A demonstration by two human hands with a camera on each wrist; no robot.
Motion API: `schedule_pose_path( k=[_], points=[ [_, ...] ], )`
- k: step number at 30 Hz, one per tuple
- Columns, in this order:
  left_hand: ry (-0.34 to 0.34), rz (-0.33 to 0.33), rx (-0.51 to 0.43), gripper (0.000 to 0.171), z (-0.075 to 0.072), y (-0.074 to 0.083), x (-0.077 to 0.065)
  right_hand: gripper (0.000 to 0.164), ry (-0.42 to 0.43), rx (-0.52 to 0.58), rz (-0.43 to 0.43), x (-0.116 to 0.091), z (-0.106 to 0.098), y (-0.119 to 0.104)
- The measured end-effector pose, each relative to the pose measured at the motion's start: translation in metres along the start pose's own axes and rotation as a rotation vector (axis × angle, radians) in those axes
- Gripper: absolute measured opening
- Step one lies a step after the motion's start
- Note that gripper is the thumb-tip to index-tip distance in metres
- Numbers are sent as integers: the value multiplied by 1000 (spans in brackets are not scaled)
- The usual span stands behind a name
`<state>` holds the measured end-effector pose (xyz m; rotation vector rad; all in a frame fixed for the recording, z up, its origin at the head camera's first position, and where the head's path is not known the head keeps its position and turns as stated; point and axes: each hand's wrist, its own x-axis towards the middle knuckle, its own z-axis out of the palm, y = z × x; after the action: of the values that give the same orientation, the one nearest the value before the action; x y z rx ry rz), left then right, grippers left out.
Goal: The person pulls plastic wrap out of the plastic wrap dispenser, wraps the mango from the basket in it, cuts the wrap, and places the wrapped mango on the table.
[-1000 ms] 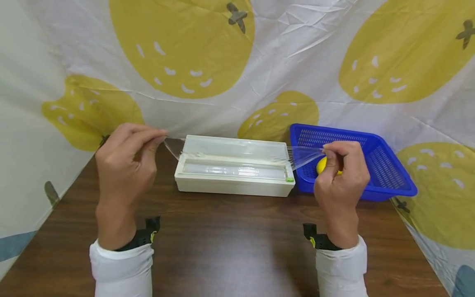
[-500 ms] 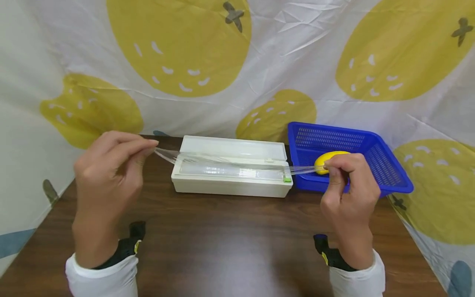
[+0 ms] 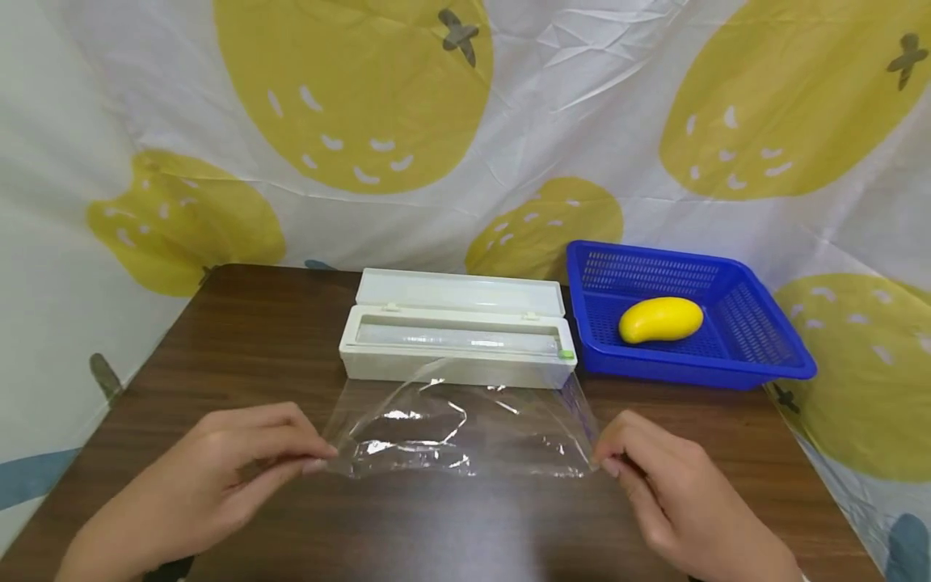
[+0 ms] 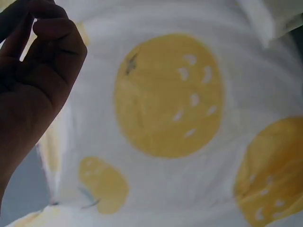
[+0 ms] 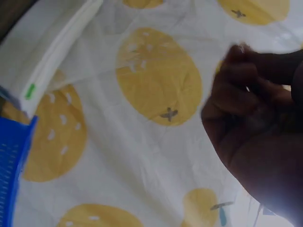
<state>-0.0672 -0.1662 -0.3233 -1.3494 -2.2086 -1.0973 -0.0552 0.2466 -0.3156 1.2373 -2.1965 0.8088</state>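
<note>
A clear sheet of plastic wrap (image 3: 465,428) stretches from the white wrap dispenser (image 3: 458,370) toward the near side of the table. My left hand (image 3: 225,473) pinches its near left corner between thumb and fingers. At the near right corner, my right hand (image 3: 684,493) pinches the sheet the same way. The dispenser's lid (image 3: 460,291) stands up at the back, and the wrap roll (image 3: 458,336) shows inside. In the wrist views both hands are dark, and the film can hardly be made out there.
A blue plastic basket (image 3: 778,356) stands right of the dispenser, with a yellow mango-like fruit (image 3: 660,320) in it. Behind the brown wooden table (image 3: 407,533) hangs a white cloth (image 3: 407,226) with yellow fruit prints. A green slider (image 3: 566,354) sits at the dispenser's right end.
Both hands have come down and toward the near side, drawing the wrap out over the dispenser's front edge. The yellow fruit, earlier partly behind my right hand, now shows fully.
</note>
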Motion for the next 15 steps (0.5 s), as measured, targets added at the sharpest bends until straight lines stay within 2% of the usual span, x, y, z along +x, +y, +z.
schedule_pose_path(
  k=[2, 3, 6, 8, 11, 13, 15],
  points=[
    [-96, -55, -55, 31, 12, -8, -11, 12, -126, 13, 62, -14, 5, 3],
    [-142, -84, -69, 32, 18, -12, -15, 13, -186, 23, 103, -21, 9, 5],
    [-292, -188, -111, 20, 39, -23, -25, 30, -350, 79, 221, -37, 25, 10],
    [-386, -269, -109, 14, 50, -28, -30, 30, -426, 118, 267, -46, 37, 13],
    [-507, -397, -115, 10, 62, -35, -35, 28, -487, 156, 264, -56, 54, 17],
    [-548, -433, -99, 10, 67, -38, -38, 24, -511, 159, 240, -62, 63, 19],
    [-570, -457, -93, 12, 70, -39, -41, 20, -556, 161, 249, -66, 70, 21]
  ],
)
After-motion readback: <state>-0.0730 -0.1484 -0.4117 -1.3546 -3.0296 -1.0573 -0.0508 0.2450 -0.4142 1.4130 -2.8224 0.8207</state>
